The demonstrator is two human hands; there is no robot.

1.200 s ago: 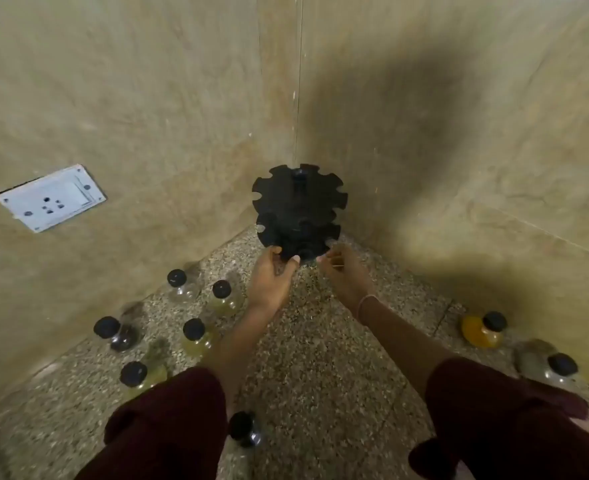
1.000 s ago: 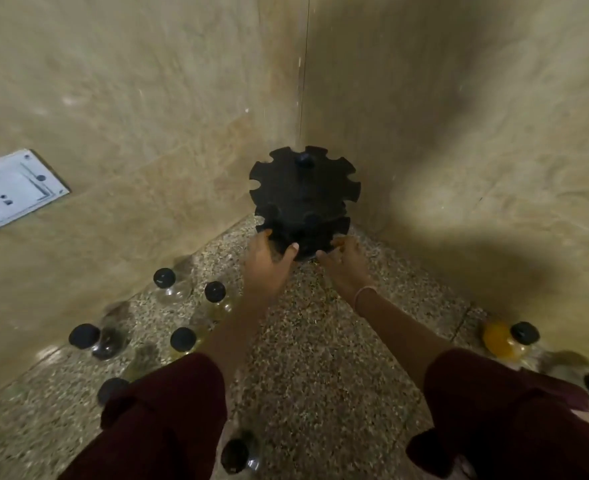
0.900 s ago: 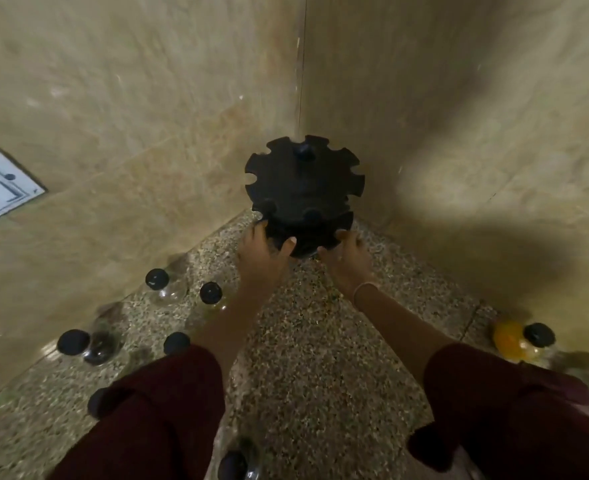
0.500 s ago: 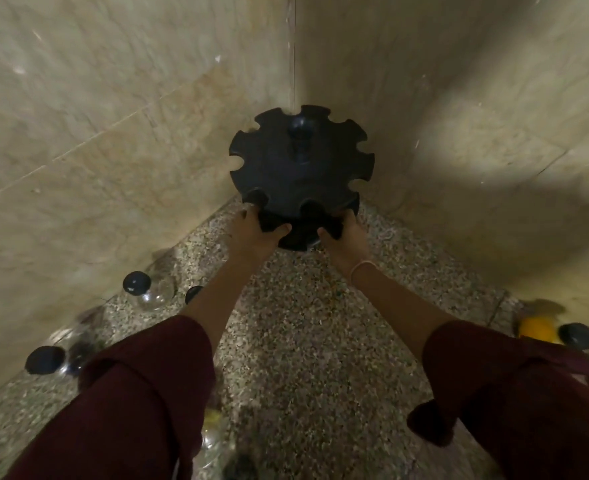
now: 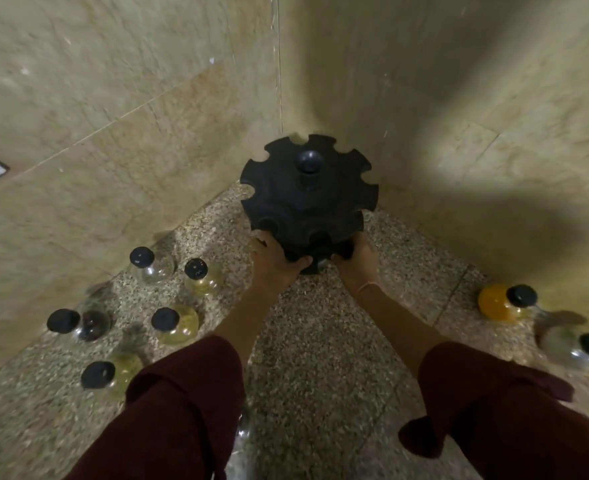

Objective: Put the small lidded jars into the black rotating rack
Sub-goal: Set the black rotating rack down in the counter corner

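In the far corner of the speckled counter point(image 5: 314, 341) stood the black rack point(image 5: 307, 202), left hand point(image 5: 274, 263) and right hand point(image 5: 359, 263) curling fingers round its base. The jars point(image 5: 177, 325) sat either side: likely fragile glass, best gripped round the belly.

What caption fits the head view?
Left hand and right hand grip the black rack in a corner; lidded jars stand on both sides.

rack point(image 5: 308, 202): matt black, probably plastic | jars point(image 5: 203, 284): clear, glossy | floor point(image 5: 320, 341): speckled stone
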